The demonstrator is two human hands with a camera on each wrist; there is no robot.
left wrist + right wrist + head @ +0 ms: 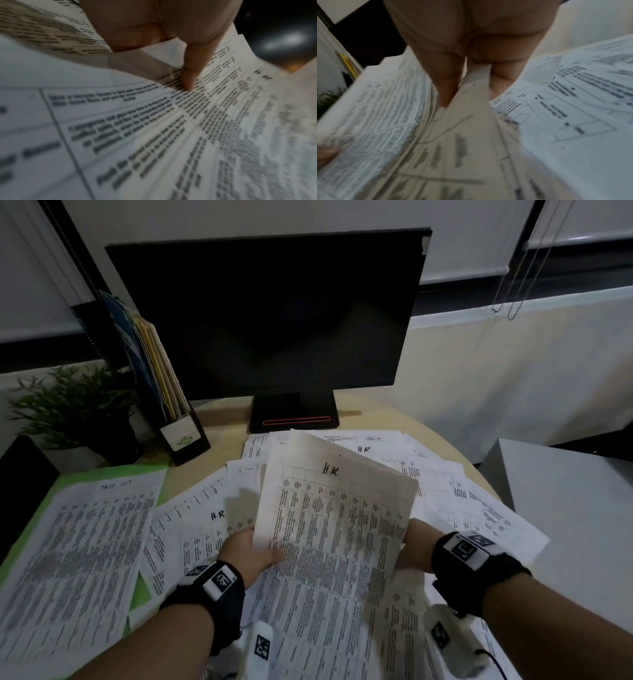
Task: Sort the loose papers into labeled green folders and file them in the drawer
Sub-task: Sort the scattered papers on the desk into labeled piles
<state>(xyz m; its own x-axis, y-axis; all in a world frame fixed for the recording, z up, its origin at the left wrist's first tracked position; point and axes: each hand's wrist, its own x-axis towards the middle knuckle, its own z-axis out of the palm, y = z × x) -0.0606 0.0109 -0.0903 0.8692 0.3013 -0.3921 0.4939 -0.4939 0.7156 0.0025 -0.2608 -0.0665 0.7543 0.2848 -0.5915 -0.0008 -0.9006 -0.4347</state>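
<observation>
Over the round desk [219, 436], in the head view, we held one printed sheet marked "H.R." [335, 529] raised and tilted above the loose papers [445, 484] that lay spread across the desktop. Our left hand [251, 553] gripped the sheet's left edge, thumb on the printed face and fingers hidden behind it. Our right hand [416, 544] held the right edge, mostly covered by the paper. To the left lay an open green folder [102, 474] with a page headed "TASK LIST" [85, 542] resting on it. Behind the papers stood a dark monitor [267, 316], with a file holder [174, 419] and a small potted plant [72, 402] to its left. A grey cabinet top [565, 508] sat at the right; we could see no drawer.

From the left wrist, blurred, our left hand [164, 25] showed its thumb [192, 70] pressed down on the printed face of the sheet [137, 128], the other fingers out of sight under the page.

From the right wrist, also blurred, our right hand [465, 40] pinched the sheet's edge [474, 83] between thumb and fingers, with more printed papers [573, 108] lying to the right.
</observation>
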